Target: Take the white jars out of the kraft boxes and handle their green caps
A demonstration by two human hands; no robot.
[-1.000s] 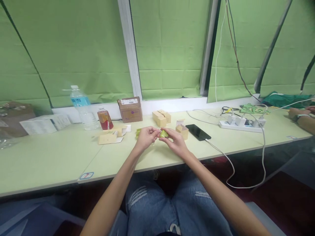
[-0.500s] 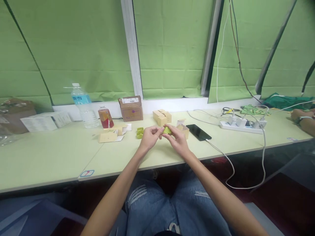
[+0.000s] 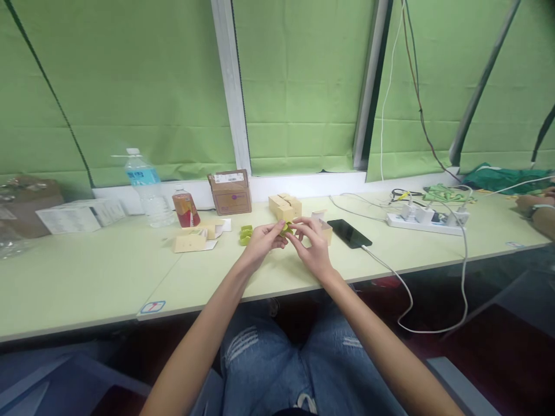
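Note:
A small yellow-green piece (image 3: 287, 229) is held up between my two hands, above the table; its exact kind is too small to make out. My left hand (image 3: 264, 240) pinches it from the left with thumb and fingers. From the right, my right hand (image 3: 311, 241) has its thumb and fingertips closed on the same piece. Several similar yellow-green pieces (image 3: 245, 234) lie on the table just left of my left hand. Partly hidden behind my right hand stands an open small tan box (image 3: 326, 231).
Small closed tan boxes (image 3: 285, 207) stand behind my hands. Opened tan cartons (image 3: 197, 238) lie left, near a red drink bottle (image 3: 186, 209), a water bottle (image 3: 150, 188) and a brown box (image 3: 230, 193). A phone (image 3: 349, 233) and power strip (image 3: 425, 223) lie right. Another person's arm (image 3: 541, 214) shows far right.
The yellow-green piece has moved slightly left and turned in my fingers. My right hand's fingers have lifted and shifted on it. The other things stay where they were.

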